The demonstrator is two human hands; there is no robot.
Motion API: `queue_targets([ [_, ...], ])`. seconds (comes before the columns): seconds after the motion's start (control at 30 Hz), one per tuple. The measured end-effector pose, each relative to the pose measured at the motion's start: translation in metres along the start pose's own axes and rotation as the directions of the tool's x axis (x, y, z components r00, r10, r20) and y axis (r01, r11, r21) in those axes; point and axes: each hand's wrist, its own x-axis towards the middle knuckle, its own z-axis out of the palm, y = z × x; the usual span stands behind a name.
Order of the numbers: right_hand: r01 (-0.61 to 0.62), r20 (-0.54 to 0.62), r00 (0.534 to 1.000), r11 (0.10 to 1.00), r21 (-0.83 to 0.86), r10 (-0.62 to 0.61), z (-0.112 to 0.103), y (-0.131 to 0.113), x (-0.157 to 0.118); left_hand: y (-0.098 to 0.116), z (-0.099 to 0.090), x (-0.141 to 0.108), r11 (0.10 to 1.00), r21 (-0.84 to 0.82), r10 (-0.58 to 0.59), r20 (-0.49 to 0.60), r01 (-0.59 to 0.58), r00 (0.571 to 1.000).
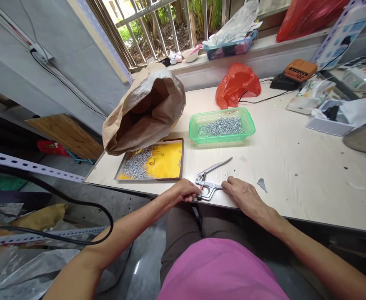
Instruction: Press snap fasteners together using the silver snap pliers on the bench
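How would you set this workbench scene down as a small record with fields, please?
Tool: spring-loaded pliers on the workbench, handles spread
Left hand: fingertips at the pliers' head; anything pinched is too small to tell
Right hand: on the end of the lower handle
Shallow tray: yellow-bottomed, small metal pieces mostly at left
Green plastic basket: more small metal pieces
Brown paper bag: behind the tray, mouth open
Back of workbench: red plastic bag, orange battery
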Motion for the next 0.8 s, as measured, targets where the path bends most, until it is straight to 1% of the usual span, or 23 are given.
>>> queue_targets([
  [0.13, -0.004, 0.009, 1.0, 1.0, -0.008, 0.004, 0.002, -0.001, 0.001, 0.003, -0.001, -0.001, 0.998, -0.003, -0.057, 0.026, 0.057, 0.998],
  [0.23, 0.008, 0.016, 1.0, 1.0, 0.017, -0.009, -0.005, 0.001, 0.001, 0.004, 0.0, -0.004, 0.998, -0.036, -0.054, 0.037, 0.055, 0.998],
  [0.33, 0.108, -0.046, 0.993, 0.992, 0.061, -0.106, -0.017, 0.012, 0.006, 0.002, 0.001, -0.007, 0.998, -0.047, -0.046, 0.047, 0.049, 0.998],
  [0.4, 0.151, -0.09, 0.985, 0.988, 0.037, -0.147, -0.024, 0.024, 0.014, 0.0, 0.002, -0.007, 0.998, -0.049, -0.039, 0.053, 0.042, 0.998],
  [0.43, 0.155, -0.087, 0.984, 0.988, 0.011, -0.153, -0.027, 0.03, 0.019, -0.002, 0.002, -0.007, 0.998, -0.051, -0.032, 0.054, 0.034, 0.998],
  [0.47, 0.153, -0.066, 0.986, 0.988, -0.015, -0.154, -0.029, 0.036, 0.025, -0.003, 0.002, -0.006, 0.998, -0.058, -0.022, 0.054, 0.025, 0.998],
  [0.53, 0.161, 0.023, 0.987, 0.986, -0.047, -0.16, -0.03, 0.045, 0.035, -0.006, 0.003, -0.005, 0.997, -0.077, -0.006, 0.053, 0.01, 0.999],
  [0.63, 0.186, 0.153, 0.972, 0.981, -0.058, -0.176, -0.028, 0.049, 0.045, -0.009, 0.003, -0.003, 0.994, -0.105, 0.0, 0.058, 0.006, 0.998],
  [0.7, 0.198, 0.181, 0.966, 0.978, -0.064, -0.184, -0.027, 0.049, 0.048, -0.01, 0.003, -0.003, 0.994, -0.107, 0.002, 0.057, 0.004, 0.998],
  [0.8, 0.196, 0.176, 0.968, 0.978, -0.069, -0.182, -0.025, 0.047, 0.05, -0.01, 0.004, -0.003, 0.995, -0.1, -0.006, 0.05, 0.011, 0.999],
])
